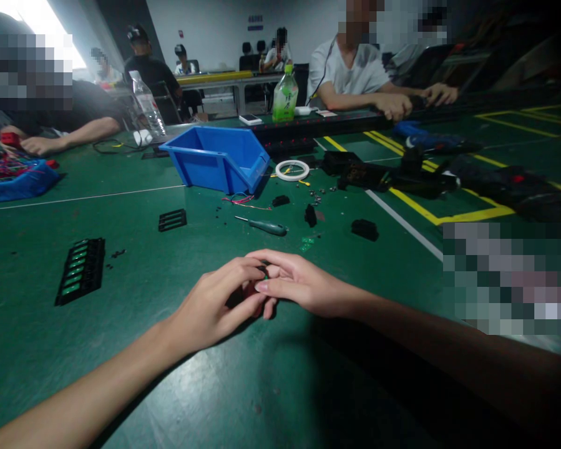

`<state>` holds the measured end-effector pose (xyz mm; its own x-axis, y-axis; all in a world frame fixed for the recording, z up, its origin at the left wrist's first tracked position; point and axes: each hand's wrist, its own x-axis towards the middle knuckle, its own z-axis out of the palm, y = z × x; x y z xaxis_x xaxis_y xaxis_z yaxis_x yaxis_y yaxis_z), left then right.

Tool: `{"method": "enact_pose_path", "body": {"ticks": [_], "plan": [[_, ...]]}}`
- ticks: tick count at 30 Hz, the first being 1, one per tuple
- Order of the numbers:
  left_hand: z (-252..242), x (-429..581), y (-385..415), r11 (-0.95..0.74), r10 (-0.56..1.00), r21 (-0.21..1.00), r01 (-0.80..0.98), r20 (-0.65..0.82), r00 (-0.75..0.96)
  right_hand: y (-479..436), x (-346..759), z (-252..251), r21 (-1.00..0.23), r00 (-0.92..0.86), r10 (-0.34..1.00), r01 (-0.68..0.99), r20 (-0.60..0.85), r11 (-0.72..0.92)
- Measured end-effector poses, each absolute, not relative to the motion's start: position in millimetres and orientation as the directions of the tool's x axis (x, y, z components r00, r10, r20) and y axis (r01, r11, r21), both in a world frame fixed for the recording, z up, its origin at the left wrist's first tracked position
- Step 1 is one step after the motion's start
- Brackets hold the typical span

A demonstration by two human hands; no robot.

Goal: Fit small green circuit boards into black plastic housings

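Left hand (pixel 221 293) and right hand (pixel 311 280) met at the centre of the frame, and there I had it: both closed around a small dark part (pixel 264 272) showing a glint of green. Fingertips crowded in tight, I judged because so little a piece wanted steadying from two sides; they hid most of it, so I couldn't tell which finger bore the grip. Low over the desk (pixel 200 386) they sat, which probably helped keep things steady. Just beyond, a screwdriver (pixel 267 227) lay with its handle to the right, within easy reach by my reckoning. Over at the left of the frame, a black tray (pixel 95 268) held green strips in a row, its slots presumably spacing them apart. Upper centre, a blue bin (pixel 200 168) stood open side up, well apart from the hands, leaving them room to work.
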<state>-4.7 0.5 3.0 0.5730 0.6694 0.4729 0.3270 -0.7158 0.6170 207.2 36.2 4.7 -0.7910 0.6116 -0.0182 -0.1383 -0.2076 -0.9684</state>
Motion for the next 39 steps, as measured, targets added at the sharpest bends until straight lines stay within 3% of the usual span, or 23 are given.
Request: {"method": "enact_pose_path", "body": {"ticks": [19, 39], "plan": [[0.5, -8.6, -0.9, -0.717, 0.677, 0.583, 0.382, 0.454, 0.579, 37.3, 204.9, -0.5, -0.948, -0.791, 0.611, -0.164, -0.039, -0.272], [2.6, -4.7, -1.6, -0.707, 0.682, 0.628, 0.327, 0.480, 0.552, 38.1, 211.0, 4.7, -0.941, -0.802, 0.596, -0.179, -0.029, -0.287]]}}
